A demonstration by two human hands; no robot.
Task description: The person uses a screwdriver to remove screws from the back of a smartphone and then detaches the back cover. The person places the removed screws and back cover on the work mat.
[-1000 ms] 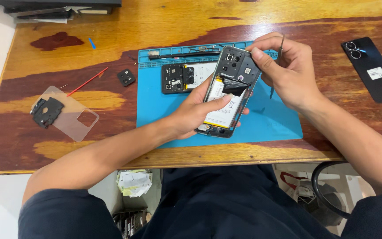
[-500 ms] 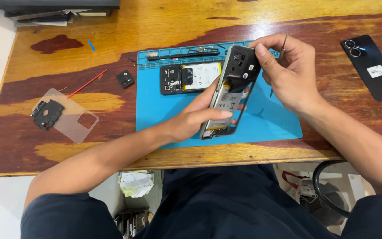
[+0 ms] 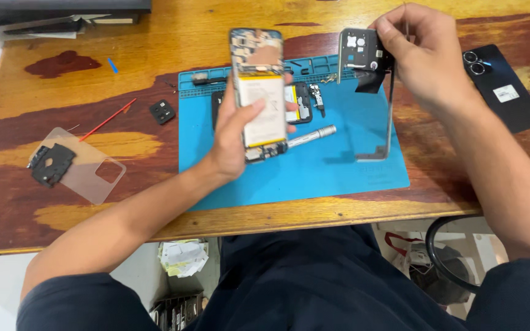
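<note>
Head view, bench item: opened phone [image 3: 257, 92], battery showing, upright in your left hand [image 3: 235, 138], fingers wrapped round its edges above the blue mat [image 3: 338, 171]. Right hand [image 3: 427, 55], fingers pinching the lifted mid-frame [image 3: 366, 61]. Keep both parts apart and level; support the frame's thin side rail.

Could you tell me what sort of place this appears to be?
Probably a phone repair bench: the left hand holds an opened phone over a blue work mat, the right hand holds a removed frame, and a screwdriver lies by.
</note>
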